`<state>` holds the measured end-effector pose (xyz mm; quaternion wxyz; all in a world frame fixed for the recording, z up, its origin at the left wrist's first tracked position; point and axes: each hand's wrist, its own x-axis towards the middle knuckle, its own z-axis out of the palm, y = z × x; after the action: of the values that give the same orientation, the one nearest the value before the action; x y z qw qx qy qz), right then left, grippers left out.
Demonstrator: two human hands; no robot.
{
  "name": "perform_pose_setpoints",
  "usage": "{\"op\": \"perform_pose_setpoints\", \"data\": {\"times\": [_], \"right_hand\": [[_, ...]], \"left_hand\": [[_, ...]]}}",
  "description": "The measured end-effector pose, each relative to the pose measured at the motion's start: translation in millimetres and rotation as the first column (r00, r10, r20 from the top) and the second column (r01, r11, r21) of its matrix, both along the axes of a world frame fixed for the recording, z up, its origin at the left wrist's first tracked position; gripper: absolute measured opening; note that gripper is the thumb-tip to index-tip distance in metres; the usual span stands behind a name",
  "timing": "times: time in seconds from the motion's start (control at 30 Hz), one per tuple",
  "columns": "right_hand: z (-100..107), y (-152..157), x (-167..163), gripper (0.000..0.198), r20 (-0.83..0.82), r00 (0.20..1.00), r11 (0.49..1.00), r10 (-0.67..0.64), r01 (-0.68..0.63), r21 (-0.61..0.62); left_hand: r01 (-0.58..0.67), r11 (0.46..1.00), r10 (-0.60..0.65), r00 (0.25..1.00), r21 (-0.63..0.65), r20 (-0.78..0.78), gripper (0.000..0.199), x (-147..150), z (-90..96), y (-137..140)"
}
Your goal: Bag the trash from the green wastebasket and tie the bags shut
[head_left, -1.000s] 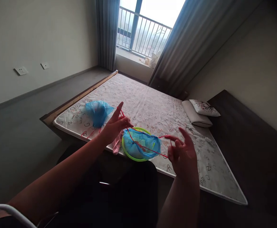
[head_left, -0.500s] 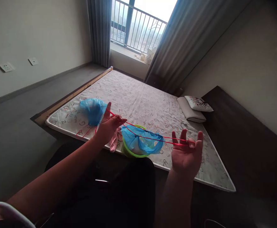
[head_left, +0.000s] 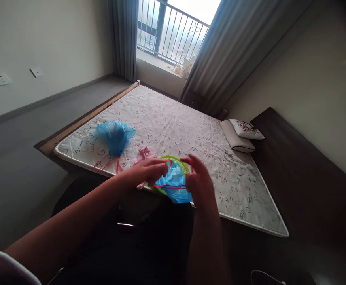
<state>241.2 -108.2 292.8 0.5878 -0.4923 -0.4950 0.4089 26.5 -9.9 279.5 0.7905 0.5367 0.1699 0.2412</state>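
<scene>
A blue plastic bag (head_left: 178, 194) with a red drawstring (head_left: 173, 185) at its mouth lies over a green basket (head_left: 177, 159) at the bed's near edge. My left hand (head_left: 152, 171) is closed on the drawstring's left side, where a small red loop shows by the fingers. On the right side, my right hand (head_left: 199, 180) grips the drawstring between curled fingers, blurred by motion. Only a short gap parts the two hands. Behind my left hand rests a pink cloth (head_left: 144, 153), partly covered by that hand.
Another blue plastic bag (head_left: 116, 136), filled out and with red strings (head_left: 119, 164) trailing, sits on the mattress (head_left: 167, 118) to the left. Pillows (head_left: 239, 134) lie at the headboard end. Grey curtains (head_left: 220, 51) hang beside the window. A white cable (head_left: 266, 273) shows at bottom right.
My hands have come together from wide apart, the right one moving left. The red drawstring, stretched taut before, is now bunched in, and the bag's mouth has drawn nearer the basket.
</scene>
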Motion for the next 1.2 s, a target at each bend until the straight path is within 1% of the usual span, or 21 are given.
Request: {"op": "perform_pose_setpoints", "data": {"times": [0.07, 0.1, 0.17, 0.3, 0.4, 0.5, 0.53, 0.6, 0.67, 0.7, 0.73, 0.8, 0.83, 0.87, 0.9, 0.97, 1.0, 1.03, 1.07, 1.13, 1.2], "right_hand": [[-1, -1, -8, 0.049, 0.204, 0.969, 0.987, 0.137, -0.117, -0.110], [-2, -1, -12, 0.047, 0.290, 0.943, 0.983, 0.162, -0.127, -0.135], [-3, 0, -16, 0.037, 0.404, 0.905, 0.987, 0.134, -0.087, -0.134], [-7, 2, -14, 0.027, 0.510, 0.854, 0.989, 0.107, -0.036, -0.146], [-14, -1, -4, 0.017, 0.516, 0.855, 0.984, 0.054, 0.042, -0.172], [-22, -5, 8, 0.020, 0.436, 0.899, 0.972, 0.034, 0.072, -0.225], [-23, -5, 11, 0.022, 0.380, 0.925, 0.972, -0.003, 0.092, -0.216], [-25, -3, 13, 0.024, 0.194, 0.963, 0.968, -0.186, 0.214, -0.132], [-25, 0, 10, 0.029, -0.045, 0.927, 0.928, -0.372, 0.370, -0.041], [-25, 2, 7, 0.033, -0.142, 0.898, 0.908, -0.417, 0.419, -0.017], [-25, 3, 4, 0.036, -0.211, 0.876, 0.897, -0.435, 0.442, -0.011], [-26, 5, -2, 0.039, -0.261, 0.869, 0.903, -0.421, 0.428, -0.034], [-27, 5, -5, 0.038, -0.256, 0.875, 0.910, -0.410, 0.412, -0.050], [-29, 4, -7, 0.037, -0.237, 0.884, 0.914, -0.404, 0.400, -0.064], [-30, 4, -8, 0.035, -0.214, 0.886, 0.912, -0.410, 0.404, -0.074], [-31, 2, -10, 0.029, -0.188, 0.864, 0.884, -0.467, 0.463, -0.066], [-30, 1, -11, 0.026, -0.196, 0.843, 0.863, -0.501, 0.502, -0.047], [-28, 0, -12, 0.023, -0.218, 0.825, 0.848, -0.522, 0.530, -0.026], [-26, -1, -13, 0.020, -0.245, 0.821, 0.848, -0.516, 0.530, -0.008], [-21, -2, -18, 0.017, -0.286, 0.865, 0.901, -0.412, 0.434, 0.013], [-16, -5, -23, 0.015, -0.293, 0.925, 0.965, -0.244, 0.261, 0.020]], "left_hand": [[0.131, 0.989, -0.128, 0.990, 0.064, -0.053, 0.064, 3, -2.9, -7], [0.164, 0.984, -0.159, 0.985, 0.074, -0.070, 0.068, 5, -5.5, -10], [0.201, 0.977, -0.194, 0.976, 0.068, -0.104, 0.072, 7, -12.1, -13], [0.252, 0.963, -0.224, 0.946, 0.096, -0.235, 0.067, 7, -23.9, -13], [0.229, 0.970, -0.203, 0.946, 0.079, -0.251, 0.058, 6, -29.9, -11], [0.188, 0.982, -0.180, 0.966, 0.022, -0.187, 0.051, 5, -35.5, -12], [0.174, 0.985, -0.172, 0.973, 0.000, -0.152, 0.049, 5, -37.3, -13], [0.178, 0.983, -0.181, 0.982, -0.047, -0.062, 0.051, 4, -40.2, -16], [0.249, 0.965, -0.249, 0.968, -0.082, 0.020, 0.067, 2, -41.2, -19], [0.293, 0.953, -0.291, 0.956, -0.077, 0.035, 0.073, 1, -41.1, -21], [0.334, 0.941, -0.333, 0.943, -0.049, 0.018, 0.072, 1, -40.9, -22], [0.369, 0.927, -0.360, 0.927, 0.071, -0.109, 0.056, 1, -41.5, -24], [0.345, 0.927, -0.316, 0.930, 0.147, -0.189, 0.050, 2, -43.1, -24], [0.296, 0.930, -0.237, 0.936, 0.219, -0.260, 0.049, 4, -45.7, -23], [0.221, 0.935, -0.132, 0.942, 0.276, -0.309, 0.051, 6, -49.2, -22], [0.048, 0.941, 0.076, 0.934, 0.334, -0.348, 0.057, 10, -57.6, -21], [-0.009, 0.938, 0.140, 0.924, 0.345, -0.356, 0.057, 12, -61.5, -21], [-0.030, 0.935, 0.168, 0.916, 0.354, -0.365, 0.053, 14, -64.5, -22], [-0.030, 0.932, 0.173, 0.913, 0.361, -0.371, 0.050, 15, -66.2, -24], [-0.024, 0.925, 0.171, 0.917, 0.380, -0.359, 0.043, 18, -65.1, -29], [-0.084, 0.914, 0.220, 0.925, 0.396, -0.310, 0.041, 21, -58.8, -38]]}}
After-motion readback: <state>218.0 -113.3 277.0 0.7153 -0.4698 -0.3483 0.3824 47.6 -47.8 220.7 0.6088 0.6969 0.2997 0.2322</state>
